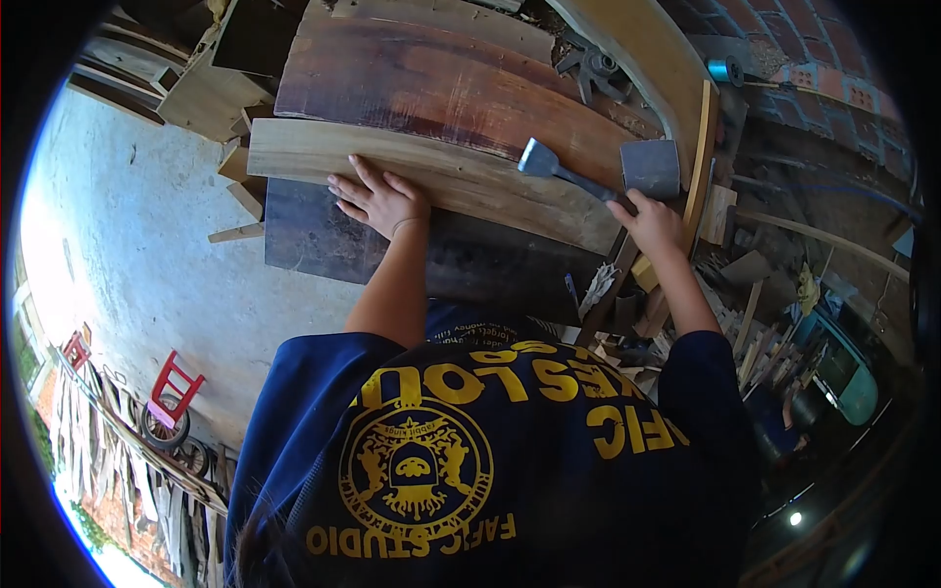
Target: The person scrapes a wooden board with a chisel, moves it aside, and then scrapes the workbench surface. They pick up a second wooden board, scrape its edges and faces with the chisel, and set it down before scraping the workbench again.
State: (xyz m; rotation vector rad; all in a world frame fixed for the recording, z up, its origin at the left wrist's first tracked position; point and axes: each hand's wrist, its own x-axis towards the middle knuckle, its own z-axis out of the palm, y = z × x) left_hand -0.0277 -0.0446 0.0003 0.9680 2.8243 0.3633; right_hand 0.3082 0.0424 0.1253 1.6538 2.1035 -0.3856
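A pale wooden board (490,186) lies across a dark, worn workbench (323,230). My left hand (384,201) rests on the board's left half with its fingers spread, holding nothing. Close to the board's right end, my right hand (652,223) is wrapped round the handle of a flat-bladed metal tool (541,159). The tool's wide blade points left and lies over the board's far edge. Just beyond my right hand sits a grey rectangular block (650,167). Reddish-brown wood (421,78) stretches behind the board.
A curved wooden piece (647,59) and a rusty metal part (593,73) are at the back right. Wood offcuts (240,186) jut out at the bench's left end. Scrap wood (765,333) is heaped at the right. A red stool (174,387) stands at the lower left.
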